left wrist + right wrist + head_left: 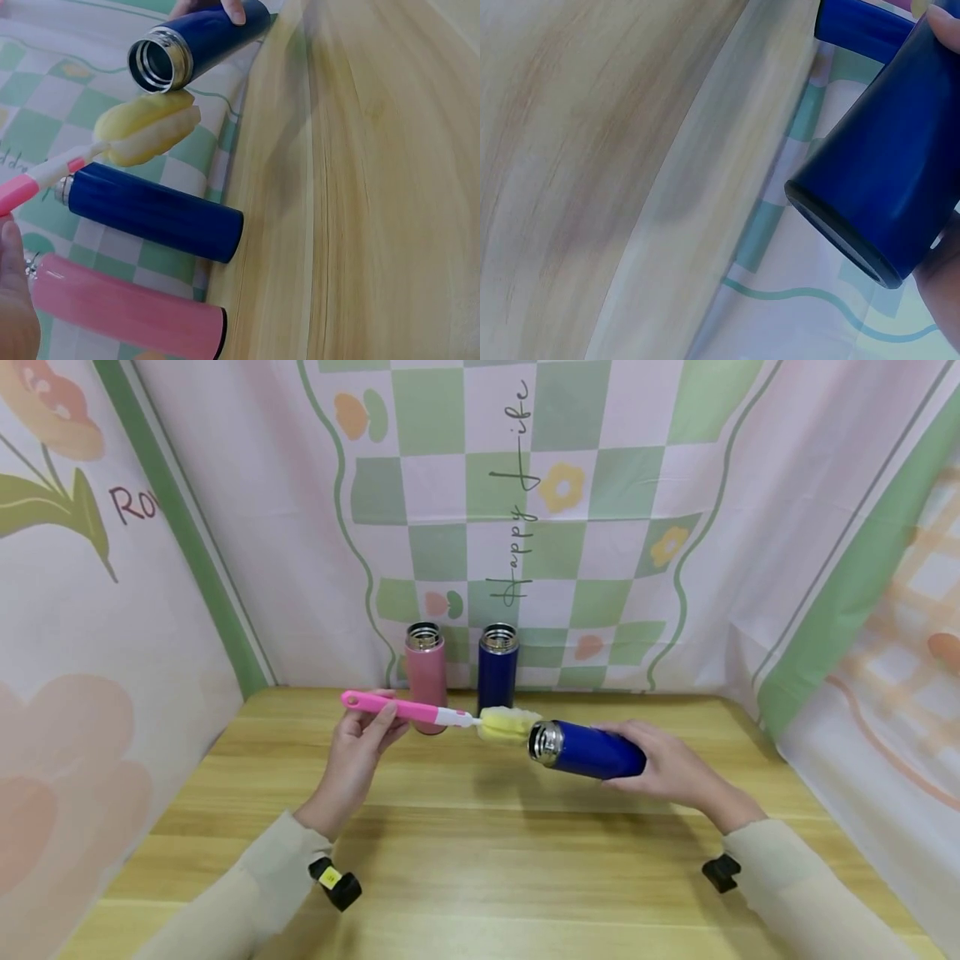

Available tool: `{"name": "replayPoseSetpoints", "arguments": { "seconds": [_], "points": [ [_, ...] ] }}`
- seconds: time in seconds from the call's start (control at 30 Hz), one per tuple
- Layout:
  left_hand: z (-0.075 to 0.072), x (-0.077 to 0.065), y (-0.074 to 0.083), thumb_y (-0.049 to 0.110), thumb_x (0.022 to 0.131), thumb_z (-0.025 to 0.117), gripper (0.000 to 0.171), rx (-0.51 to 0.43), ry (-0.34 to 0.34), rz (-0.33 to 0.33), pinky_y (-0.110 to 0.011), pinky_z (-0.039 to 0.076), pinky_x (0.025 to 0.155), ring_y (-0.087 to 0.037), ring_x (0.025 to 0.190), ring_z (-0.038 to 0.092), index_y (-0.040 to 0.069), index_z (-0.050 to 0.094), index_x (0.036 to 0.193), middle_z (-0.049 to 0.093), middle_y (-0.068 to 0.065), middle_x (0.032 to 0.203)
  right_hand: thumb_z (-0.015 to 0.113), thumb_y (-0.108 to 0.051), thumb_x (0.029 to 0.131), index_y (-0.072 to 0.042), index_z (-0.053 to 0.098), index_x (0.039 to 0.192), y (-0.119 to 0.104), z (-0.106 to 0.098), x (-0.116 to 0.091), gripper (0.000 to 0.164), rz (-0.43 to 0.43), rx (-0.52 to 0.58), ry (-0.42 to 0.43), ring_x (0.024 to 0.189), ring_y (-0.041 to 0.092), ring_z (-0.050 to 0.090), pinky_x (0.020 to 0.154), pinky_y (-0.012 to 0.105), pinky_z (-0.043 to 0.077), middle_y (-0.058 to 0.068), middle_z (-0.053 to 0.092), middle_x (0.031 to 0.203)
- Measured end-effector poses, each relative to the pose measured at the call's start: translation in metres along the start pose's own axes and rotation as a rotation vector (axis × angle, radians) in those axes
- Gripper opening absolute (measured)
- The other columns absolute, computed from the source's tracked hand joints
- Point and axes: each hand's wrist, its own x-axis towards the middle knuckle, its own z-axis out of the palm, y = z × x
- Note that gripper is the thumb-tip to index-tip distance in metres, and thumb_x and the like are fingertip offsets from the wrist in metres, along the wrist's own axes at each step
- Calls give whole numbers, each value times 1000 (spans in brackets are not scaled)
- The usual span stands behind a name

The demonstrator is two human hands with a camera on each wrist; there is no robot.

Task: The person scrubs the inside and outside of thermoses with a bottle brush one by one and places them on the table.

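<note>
My left hand (362,742) pinches the pink handle of a bottle brush (408,708), whose yellow and white sponge head (146,129) points right. In my right hand (663,762) is a blue vacuum flask (600,752), tilted nearly on its side with its lidless steel mouth facing the sponge. The sponge is right at the mouth's rim; whether they touch I cannot tell. The flask's dark base (844,238) shows in the right wrist view. Behind the brush stand a pink flask (426,668) and a second blue flask (497,672), both upright and lidless.
The wooden table (480,868) reaches back to a checked green and white curtain (502,493). Printed fabric also hangs at the left (90,627) and right sides. A black wrist camera (336,883) is strapped on the left sleeve, another on the right.
</note>
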Motion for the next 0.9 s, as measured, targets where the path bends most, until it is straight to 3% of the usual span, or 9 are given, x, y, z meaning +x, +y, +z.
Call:
{"name": "replayPoseSetpoints", "arguments": {
  "seconds": [0.37,0.6,0.9],
  "points": [
    [-6,0,-3,17,104,56,27,40,-10,14,-34,54,101,-20,104,64,7,55,129,56,-13,121,94,-31,68,-18,59,138,1,0,0,79,32,-3,11,110,32,61,85,55,56,9,65,125],
    [-5,-1,-5,14,104,56,22,-38,-39,11,-35,58,95,-19,96,67,7,57,126,62,-12,111,92,-36,72,-21,57,139,3,1,-2,77,114,-36,-33,110,36,60,84,60,55,12,63,126],
    [-4,-1,-1,19,105,54,22,-40,-35,-5,-32,58,94,-17,97,66,12,56,126,60,-9,113,92,-38,72,-21,57,139,4,3,-1,78,104,-48,-31,110,36,60,84,59,56,12,63,126]
  ]
}}
